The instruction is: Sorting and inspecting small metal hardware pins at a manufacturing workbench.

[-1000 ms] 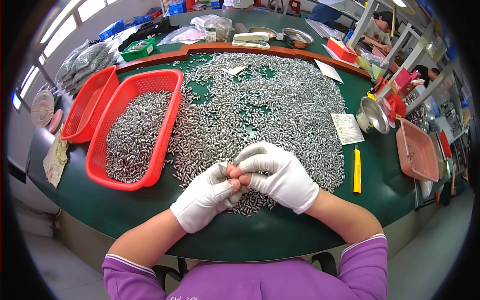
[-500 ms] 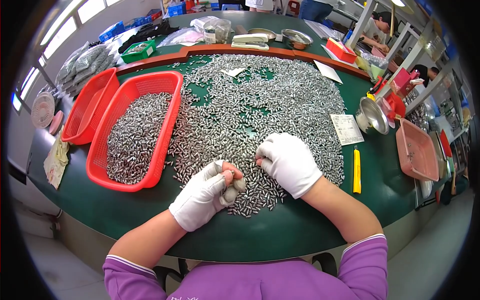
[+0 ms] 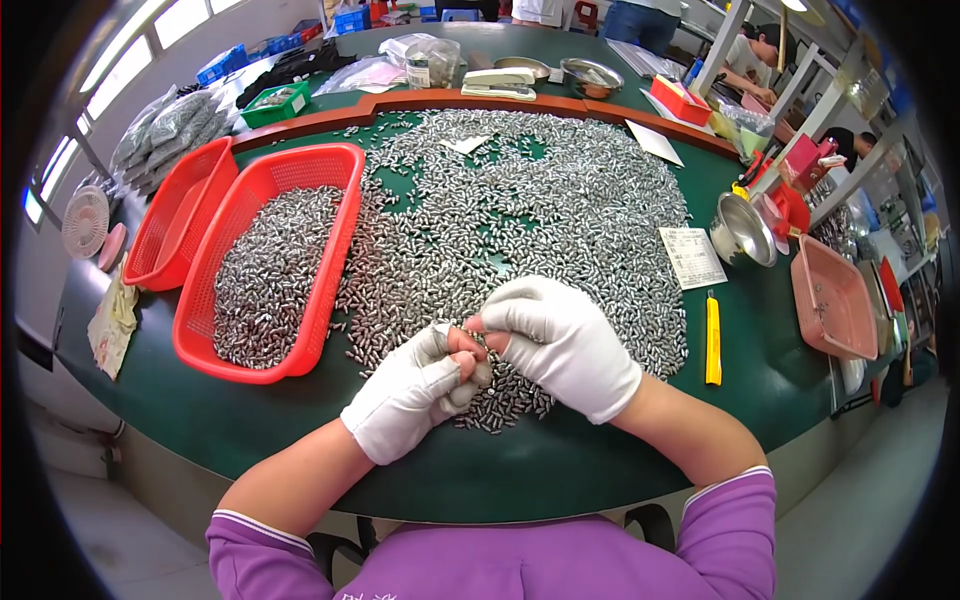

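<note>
A wide spread of small silvery metal pieces [image 3: 560,180], rounded and dark-banded, covers the middle of the green table. Over its near edge my two hands meet, both in white gloves with bare fingertips. My left hand [image 3: 408,392] is closed, thumb and forefinger pinching a small metal piece [image 3: 479,338]. Reaching in from the right, my right hand [image 3: 568,345] has its thumb and fingers closed at the same piece; its curled fingers partly hide the contact. More such pieces fill a red perforated plastic basket [image 3: 352,215] on the left.
Another red basket [image 3: 185,215] stands farther left. To the right lie a printed slip [image 3: 693,258], a yellow cutter [image 3: 713,340], a metal bowl [image 3: 742,232] and a pink tray [image 3: 835,300]. A brown wooden strip [image 3: 400,99] edges the back. A person [image 3: 755,65] works at the far right.
My right hand has moved left and nearer from over the spread, and its fingertips now meet those of my left hand. The left hand has barely shifted.
</note>
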A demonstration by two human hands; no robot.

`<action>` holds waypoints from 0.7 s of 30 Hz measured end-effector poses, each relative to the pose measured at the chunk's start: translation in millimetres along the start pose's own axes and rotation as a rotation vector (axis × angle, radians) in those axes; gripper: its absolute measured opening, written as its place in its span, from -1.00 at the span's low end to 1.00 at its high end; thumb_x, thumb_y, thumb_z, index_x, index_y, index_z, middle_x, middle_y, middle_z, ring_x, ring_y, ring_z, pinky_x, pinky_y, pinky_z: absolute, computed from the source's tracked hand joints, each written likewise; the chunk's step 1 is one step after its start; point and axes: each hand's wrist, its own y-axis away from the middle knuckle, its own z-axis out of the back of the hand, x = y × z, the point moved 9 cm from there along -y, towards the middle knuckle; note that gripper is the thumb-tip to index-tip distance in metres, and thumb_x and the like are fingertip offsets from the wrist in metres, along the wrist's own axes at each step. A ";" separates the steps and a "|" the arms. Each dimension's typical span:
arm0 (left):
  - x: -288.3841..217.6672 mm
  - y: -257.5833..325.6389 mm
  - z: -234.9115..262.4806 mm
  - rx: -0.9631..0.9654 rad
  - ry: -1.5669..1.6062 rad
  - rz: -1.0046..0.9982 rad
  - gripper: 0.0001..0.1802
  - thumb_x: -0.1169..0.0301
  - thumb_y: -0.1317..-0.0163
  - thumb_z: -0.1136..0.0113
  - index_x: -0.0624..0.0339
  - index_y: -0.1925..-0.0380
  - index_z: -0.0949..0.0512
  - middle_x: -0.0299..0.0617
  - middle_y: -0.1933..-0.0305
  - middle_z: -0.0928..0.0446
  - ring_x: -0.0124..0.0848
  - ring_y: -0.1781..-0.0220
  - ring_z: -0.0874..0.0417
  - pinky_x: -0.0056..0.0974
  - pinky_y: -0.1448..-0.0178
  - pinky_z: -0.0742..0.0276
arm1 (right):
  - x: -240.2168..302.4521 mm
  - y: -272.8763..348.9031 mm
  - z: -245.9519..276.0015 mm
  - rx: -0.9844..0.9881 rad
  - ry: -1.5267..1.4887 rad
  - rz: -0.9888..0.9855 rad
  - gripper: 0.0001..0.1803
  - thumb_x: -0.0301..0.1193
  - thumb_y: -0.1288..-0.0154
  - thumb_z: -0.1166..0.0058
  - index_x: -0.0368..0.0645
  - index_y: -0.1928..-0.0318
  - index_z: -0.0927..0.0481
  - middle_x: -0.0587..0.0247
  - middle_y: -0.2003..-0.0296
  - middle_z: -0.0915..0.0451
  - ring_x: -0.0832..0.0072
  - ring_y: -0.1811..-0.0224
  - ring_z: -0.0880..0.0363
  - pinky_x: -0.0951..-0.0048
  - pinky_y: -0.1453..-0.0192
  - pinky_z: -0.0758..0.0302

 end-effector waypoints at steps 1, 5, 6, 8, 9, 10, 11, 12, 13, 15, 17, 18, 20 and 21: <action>-0.3 0.0 -1.8 0.001 0.000 0.000 -0.75 0.27 -0.38 -0.24 0.08 0.06 -0.46 -0.32 0.16 -0.55 -0.62 0.32 -0.44 -0.49 0.21 -0.40 | -1.9 -1.3 4.9 -0.023 0.154 0.012 -0.71 -0.50 -0.13 -0.30 -0.14 0.08 -0.68 0.18 0.20 -0.63 0.22 0.15 -0.63 0.29 0.05 -0.57; -2.1 1.9 4.5 -0.111 -0.016 -0.022 -0.76 0.20 -0.41 -0.18 0.10 0.12 -0.48 -0.28 0.28 -0.48 -0.58 0.43 -0.31 -0.46 0.30 -0.29 | -37.5 3.2 2.9 0.104 0.579 -0.099 -0.66 -0.31 -0.13 -0.28 -0.09 0.06 -0.67 0.18 0.19 -0.62 0.16 0.11 -0.60 0.20 -0.01 -0.54; -0.5 1.5 4.5 -0.082 0.002 -0.016 -0.76 0.20 -0.41 -0.19 0.09 0.11 -0.49 -0.31 0.26 -0.52 -0.60 0.40 -0.38 -0.49 0.27 -0.34 | -40.8 4.2 3.2 0.101 0.582 -0.100 -0.66 -0.31 -0.13 -0.28 -0.09 0.06 -0.67 0.18 0.19 -0.62 0.16 0.11 -0.60 0.20 -0.01 -0.54; -0.6 2.1 3.6 -0.056 0.019 -0.010 -0.75 0.19 -0.40 -0.20 0.08 0.09 -0.49 -0.34 0.23 -0.55 -0.61 0.36 -0.45 -0.51 0.24 -0.40 | -47.3 5.0 -3.9 0.179 0.518 -0.130 -0.79 -0.32 -0.12 -0.27 -0.07 0.22 -0.68 0.25 0.28 -0.62 0.20 0.14 -0.60 0.20 0.03 -0.54; -1.5 2.8 3.0 -0.052 0.031 -0.003 -0.75 0.19 -0.41 -0.19 0.08 0.09 -0.49 -0.34 0.23 -0.55 -0.61 0.36 -0.45 -0.51 0.23 -0.41 | -46.3 4.4 -5.8 0.179 0.515 -0.129 -0.79 -0.32 -0.12 -0.27 -0.07 0.22 -0.68 0.25 0.28 -0.62 0.20 0.14 -0.60 0.20 0.03 -0.54; -1.8 3.7 2.9 -0.048 0.043 0.004 -0.75 0.19 -0.42 -0.18 0.09 0.08 -0.49 -0.34 0.23 -0.55 -0.61 0.36 -0.45 -0.51 0.23 -0.41 | -44.3 3.4 -8.1 0.176 0.549 -0.126 -0.85 -0.32 -0.12 -0.26 -0.06 0.30 -0.66 0.27 0.31 -0.61 0.21 0.16 -0.59 0.20 0.04 -0.53; -2.0 3.6 3.2 -0.047 0.041 0.005 -0.75 0.19 -0.42 -0.18 0.09 0.08 -0.49 -0.34 0.23 -0.55 -0.61 0.36 -0.45 -0.51 0.23 -0.41 | -42.6 2.9 -8.3 0.170 0.588 -0.123 -0.89 -0.33 -0.12 -0.26 -0.04 0.37 -0.64 0.29 0.35 -0.60 0.23 0.17 -0.59 0.20 0.06 -0.53; -2.4 3.1 1.6 -0.020 0.074 -0.002 -0.75 0.21 -0.42 -0.18 0.10 0.08 -0.49 -0.33 0.22 -0.55 -0.60 0.35 -0.46 -0.51 0.22 -0.41 | -42.7 3.2 -8.2 0.167 0.587 -0.124 -0.89 -0.33 -0.12 -0.26 -0.04 0.37 -0.64 0.29 0.35 -0.60 0.23 0.17 -0.59 0.20 0.06 -0.53; -3.2 2.8 -0.3 0.006 0.107 -0.007 -0.76 0.23 -0.42 -0.18 0.12 0.08 -0.49 -0.31 0.21 -0.55 -0.60 0.34 -0.46 -0.50 0.21 -0.41 | -42.2 3.6 -6.0 0.138 0.599 -0.117 -0.90 -0.33 -0.12 -0.25 -0.04 0.38 -0.63 0.28 0.35 -0.59 0.23 0.18 -0.59 0.20 0.06 -0.53; -3.7 1.5 -2.2 0.002 0.104 -0.015 -0.76 0.25 -0.41 -0.19 0.13 0.07 -0.49 -0.30 0.20 -0.55 -0.59 0.33 -0.46 -0.50 0.19 -0.41 | -37.1 3.9 1.6 0.070 0.551 -0.107 -0.91 -0.39 -0.13 -0.25 -0.06 0.37 -0.60 0.27 0.33 -0.60 0.22 0.18 -0.58 0.21 0.07 -0.53; -4.9 0.1 -3.3 0.012 0.146 -0.024 -0.78 0.35 -0.39 -0.19 0.17 0.04 -0.49 -0.26 0.17 -0.56 -0.57 0.31 -0.46 -0.47 0.15 -0.42 | -28.4 -0.7 10.8 -0.024 0.297 -0.065 -0.90 -0.46 -0.14 -0.26 -0.11 0.34 -0.60 0.24 0.31 -0.61 0.20 0.18 -0.59 0.23 0.06 -0.52; -3.2 -0.6 -2.0 0.010 0.135 -0.012 -0.78 0.35 -0.39 -0.19 0.17 0.04 -0.49 -0.26 0.17 -0.56 -0.57 0.31 -0.46 -0.47 0.15 -0.42 | -28.2 -1.3 9.4 -0.014 0.179 -0.101 -0.90 -0.52 -0.16 -0.24 -0.16 0.29 -0.60 0.20 0.29 -0.60 0.24 0.18 -0.60 0.30 0.05 -0.52; -2.2 -1.7 -2.3 0.059 0.206 -0.027 -0.77 0.38 -0.39 -0.19 0.17 0.02 -0.50 -0.24 0.17 -0.57 -0.57 0.32 -0.45 -0.46 0.18 -0.40 | -27.2 0.2 3.4 0.007 -0.115 -0.217 -0.89 -0.54 -0.21 -0.20 -0.17 0.24 -0.61 0.19 0.31 -0.58 0.31 0.20 -0.59 0.36 0.04 -0.52; -1.7 -1.8 -0.4 0.067 0.187 -0.039 -0.77 0.39 -0.39 -0.18 0.17 0.00 -0.50 -0.23 0.16 -0.57 -0.57 0.36 -0.42 -0.47 0.22 -0.35 | -24.8 1.8 0.5 0.033 -0.153 -0.252 -0.91 -0.54 -0.28 -0.17 -0.19 0.20 -0.61 0.26 0.30 -0.59 0.47 0.23 -0.57 0.43 0.07 -0.51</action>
